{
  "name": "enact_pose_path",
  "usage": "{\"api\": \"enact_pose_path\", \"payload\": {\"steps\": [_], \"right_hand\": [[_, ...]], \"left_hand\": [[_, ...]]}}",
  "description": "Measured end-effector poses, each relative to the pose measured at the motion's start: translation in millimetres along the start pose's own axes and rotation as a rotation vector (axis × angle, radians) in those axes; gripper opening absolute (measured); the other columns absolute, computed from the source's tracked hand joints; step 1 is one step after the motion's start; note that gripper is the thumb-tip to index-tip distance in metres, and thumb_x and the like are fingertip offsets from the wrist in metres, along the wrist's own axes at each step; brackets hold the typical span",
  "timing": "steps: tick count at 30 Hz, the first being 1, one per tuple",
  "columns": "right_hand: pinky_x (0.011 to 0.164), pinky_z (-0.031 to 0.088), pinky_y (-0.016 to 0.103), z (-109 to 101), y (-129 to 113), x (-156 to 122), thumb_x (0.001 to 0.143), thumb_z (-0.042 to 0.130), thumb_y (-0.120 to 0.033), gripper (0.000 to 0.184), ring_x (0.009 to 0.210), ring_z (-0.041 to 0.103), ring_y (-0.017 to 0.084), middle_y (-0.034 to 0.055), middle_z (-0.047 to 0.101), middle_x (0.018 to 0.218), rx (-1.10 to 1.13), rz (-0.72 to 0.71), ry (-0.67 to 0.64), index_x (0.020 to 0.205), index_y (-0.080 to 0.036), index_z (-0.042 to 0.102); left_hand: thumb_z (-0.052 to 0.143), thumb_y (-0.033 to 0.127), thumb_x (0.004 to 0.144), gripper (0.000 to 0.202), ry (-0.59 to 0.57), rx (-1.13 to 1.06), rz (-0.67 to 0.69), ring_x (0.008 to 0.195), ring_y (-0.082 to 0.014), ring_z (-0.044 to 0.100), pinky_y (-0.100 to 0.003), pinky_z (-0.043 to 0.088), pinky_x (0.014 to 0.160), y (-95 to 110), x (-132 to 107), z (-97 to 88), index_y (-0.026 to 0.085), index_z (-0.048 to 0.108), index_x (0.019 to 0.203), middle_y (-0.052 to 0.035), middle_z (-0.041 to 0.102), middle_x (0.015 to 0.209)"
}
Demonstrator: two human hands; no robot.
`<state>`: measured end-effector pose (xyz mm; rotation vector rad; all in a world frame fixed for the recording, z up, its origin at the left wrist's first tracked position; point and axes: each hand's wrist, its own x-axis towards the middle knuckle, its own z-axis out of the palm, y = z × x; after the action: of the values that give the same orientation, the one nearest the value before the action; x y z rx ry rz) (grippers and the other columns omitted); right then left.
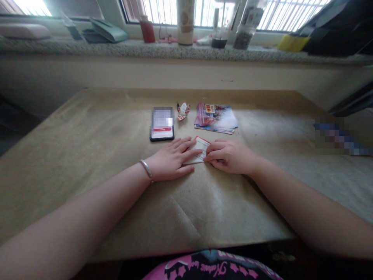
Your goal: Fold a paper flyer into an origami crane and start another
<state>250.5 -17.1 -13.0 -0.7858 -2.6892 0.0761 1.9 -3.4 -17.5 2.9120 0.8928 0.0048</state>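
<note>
A wide sheet of brown kraft paper (87, 155) covers the table, creased in places, and behind it runs a speckled stone windowsill (87, 48). On the sill stand several containers: a tall pale canister (185, 21) whose contents are hidden, a red cup (147, 29), a small dark jar (219, 39) holding upright sticks or straws, and a clear jar (243, 39) partly filled with something dark and grainy. On the brown sheet lie a loose stack of glossy leaflets (215, 118) and, to its left, a phone (162, 123) with its screen lit. The person's left hand (170, 161), a bracelet (146, 169) at the wrist, lies flat with fingers spread, pressing down on the folded paper (200, 149), which sits mid-table just in front of the phone and leaflets. The right hand (231, 157) touches the paper's right edge with curled fingers; whether it pinches or only presses cannot be told. The paper looks light, thin and slick-coated, likely to spring open and to slide, so it is best held by edges and corners. Smallest is a folded paper figure (183, 111) between phone and leaflets.
</note>
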Motion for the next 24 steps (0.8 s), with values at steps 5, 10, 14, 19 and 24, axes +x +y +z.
{"api": "enact_pose_path", "payload": {"steps": [5,10,14,19,24], "right_hand": [[0.072,0.045,0.028,-1.7,-4.5,0.8,0.085,0.048,-0.015,0.024,0.082,0.060,0.016,0.0044,0.070,0.091,-0.060,-0.024,-0.047,0.092,-0.022,0.070],[0.071,0.044,0.028,-3.1,-6.9,1.1,0.086,0.047,-0.016,0.025,0.082,0.059,0.017,0.0036,0.070,0.092,-0.082,-0.023,-0.055,0.092,-0.023,0.070],[0.071,0.043,0.028,-3.8,-6.3,1.4,0.086,0.047,-0.016,0.025,0.082,0.059,0.016,0.0038,0.069,0.093,-0.078,-0.028,-0.045,0.090,-0.024,0.071],[0.071,0.043,0.028,-3.5,-5.3,1.8,0.085,0.049,-0.016,0.025,0.082,0.058,0.016,0.0040,0.068,0.093,-0.091,-0.036,-0.061,0.090,-0.024,0.071],[0.071,0.043,0.028,-3.2,-6.0,2.3,0.086,0.047,-0.017,0.025,0.084,0.058,0.017,0.0041,0.067,0.093,-0.121,-0.031,-0.077,0.091,-0.024,0.070]], "left_hand": [[0.038,0.050,0.095,0.056,0.005,0.007,0.008,0.145,-0.0277,0.018,-0.045,0.015,0.118,-0.6,-0.3,1.1,0.027,0.032,0.146,-0.0093,0.023,0.156],[0.036,0.051,0.095,0.056,0.014,0.015,0.019,0.145,-0.0267,0.017,-0.045,0.014,0.118,-2.1,-1.1,2.7,0.028,0.031,0.146,-0.0087,0.022,0.157],[0.038,0.050,0.095,0.056,0.007,0.005,0.010,0.145,-0.0272,0.017,-0.045,0.014,0.118,-1.0,-0.7,1.3,0.027,0.032,0.146,-0.0091,0.022,0.157],[0.041,0.047,0.095,0.055,0.013,-0.002,0.009,0.145,-0.0279,0.017,-0.046,0.015,0.118,-0.8,-1.0,2.2,0.027,0.033,0.146,-0.0085,0.022,0.157],[0.042,0.035,0.095,0.043,0.137,-0.003,0.105,0.142,-0.0252,0.026,-0.047,0.016,0.119,0.3,-2.2,0.4,0.024,0.046,0.136,-0.0075,0.033,0.152]]}}
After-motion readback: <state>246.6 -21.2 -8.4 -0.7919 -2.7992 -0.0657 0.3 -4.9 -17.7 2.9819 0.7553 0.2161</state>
